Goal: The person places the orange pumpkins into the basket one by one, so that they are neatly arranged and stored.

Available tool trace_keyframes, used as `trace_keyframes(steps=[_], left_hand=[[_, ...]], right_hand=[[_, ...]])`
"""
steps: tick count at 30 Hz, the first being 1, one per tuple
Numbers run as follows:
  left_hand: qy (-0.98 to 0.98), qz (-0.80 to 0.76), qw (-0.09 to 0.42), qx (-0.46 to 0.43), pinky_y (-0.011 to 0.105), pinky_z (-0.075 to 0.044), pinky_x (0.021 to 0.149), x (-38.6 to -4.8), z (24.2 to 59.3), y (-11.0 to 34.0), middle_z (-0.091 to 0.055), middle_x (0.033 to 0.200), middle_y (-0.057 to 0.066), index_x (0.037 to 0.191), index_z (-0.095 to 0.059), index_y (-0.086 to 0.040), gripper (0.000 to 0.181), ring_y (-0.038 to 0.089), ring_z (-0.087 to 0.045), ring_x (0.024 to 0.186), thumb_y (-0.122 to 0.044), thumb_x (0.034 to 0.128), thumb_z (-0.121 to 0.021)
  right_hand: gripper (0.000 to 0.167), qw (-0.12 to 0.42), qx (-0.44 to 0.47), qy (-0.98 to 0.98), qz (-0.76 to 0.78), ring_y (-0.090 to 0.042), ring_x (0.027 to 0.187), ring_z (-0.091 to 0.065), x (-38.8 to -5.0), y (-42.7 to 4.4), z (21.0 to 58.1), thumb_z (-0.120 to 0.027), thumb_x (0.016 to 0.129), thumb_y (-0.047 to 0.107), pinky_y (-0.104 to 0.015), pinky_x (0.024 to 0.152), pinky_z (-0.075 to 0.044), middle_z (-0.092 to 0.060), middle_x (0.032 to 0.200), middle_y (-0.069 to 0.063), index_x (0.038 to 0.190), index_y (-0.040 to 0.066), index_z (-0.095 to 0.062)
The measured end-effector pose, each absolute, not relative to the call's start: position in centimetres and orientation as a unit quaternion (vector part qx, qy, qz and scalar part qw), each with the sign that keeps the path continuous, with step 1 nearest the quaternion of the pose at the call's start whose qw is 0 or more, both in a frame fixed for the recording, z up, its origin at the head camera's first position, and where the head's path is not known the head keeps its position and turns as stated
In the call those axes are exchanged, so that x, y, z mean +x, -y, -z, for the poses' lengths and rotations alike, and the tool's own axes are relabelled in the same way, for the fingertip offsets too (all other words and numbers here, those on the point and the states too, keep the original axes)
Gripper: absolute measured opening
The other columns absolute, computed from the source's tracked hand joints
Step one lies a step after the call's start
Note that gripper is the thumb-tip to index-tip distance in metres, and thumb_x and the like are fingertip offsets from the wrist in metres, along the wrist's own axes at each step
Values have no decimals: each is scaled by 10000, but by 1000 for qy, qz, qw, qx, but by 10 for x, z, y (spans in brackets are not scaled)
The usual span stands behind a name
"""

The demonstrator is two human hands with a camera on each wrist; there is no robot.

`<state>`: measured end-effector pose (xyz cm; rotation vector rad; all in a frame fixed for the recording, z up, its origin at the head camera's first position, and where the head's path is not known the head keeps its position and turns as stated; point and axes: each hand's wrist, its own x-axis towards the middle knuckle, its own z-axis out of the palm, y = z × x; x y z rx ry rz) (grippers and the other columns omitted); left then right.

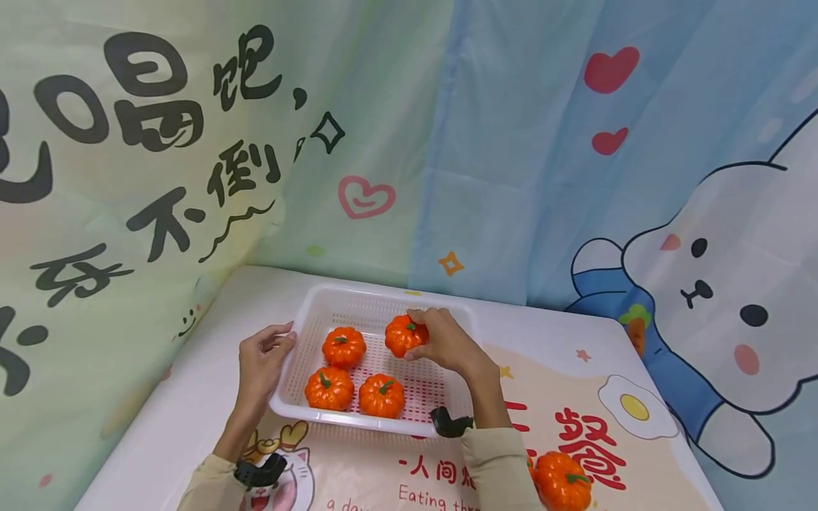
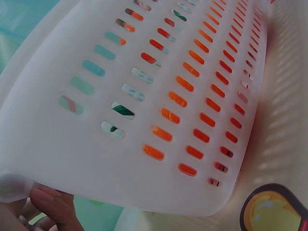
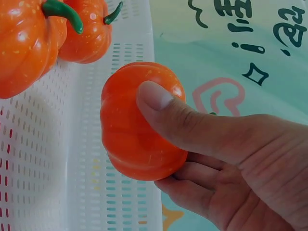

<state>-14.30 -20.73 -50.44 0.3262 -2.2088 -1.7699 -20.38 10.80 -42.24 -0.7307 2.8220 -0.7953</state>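
Note:
A white perforated basket point(image 1: 415, 428) holds several orange pumpkins, among them one at the front left point(image 1: 329, 388). My right hand point(image 1: 447, 341) grips another pumpkin point(image 1: 401, 336) over the back right part of the basket. In the right wrist view the thumb lies across that pumpkin point(image 3: 130, 125), with the fingers of the hand point(image 3: 226, 168) beneath it. My left hand point(image 1: 263, 358) is at the basket's left rim; in the left wrist view the fingers of that hand point(image 2: 53, 207) pinch the rim of the basket point(image 2: 96, 159).
On the printed mat right of my right sleeve lies a pumpkin point(image 1: 562, 482), with part of another beside it. The white table point(image 1: 160, 426) meets a printed curtain point(image 1: 358, 128) at the back and left. Black wrist cameras sit on both wrists.

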Motion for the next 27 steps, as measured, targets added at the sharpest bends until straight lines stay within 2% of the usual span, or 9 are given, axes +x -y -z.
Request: trace_keyframes(steps=[6,14,27], left_hand=[[763,620,146,110,149,-614,745,-142,505,207,-770,1215,297,1360,-738,-6,331,123,-734,874,-198,1098,-672],[757,630,141,106,163,-620,745,-145,507,207,-766,1198,306,1362,-736,-5,330,23,-699,818,-194,1099,-670],[760,624,149,103,157,-615,742,-145,507,208,-768,1187,306,1349,-744,-7,326,14,-699,808,-199,1095,-678]], right_hand=[[710,64,-253,-930,259,-323,1215,-589,-211,-104,425,-947,847,153,-524,1137,-537,-749,1339,-137,1474,-14,-656],[749,82,-261,-926,259,-338,1247,-582,-221,-104,431,-950,848,151,-521,1138,-539,-736,1400,-152,1503,-15,-628],[713,100,-294,-913,267,-272,1160,-619,-235,-101,449,-982,796,115,-489,1102,-555,-775,1284,-137,1431,-20,-688]])
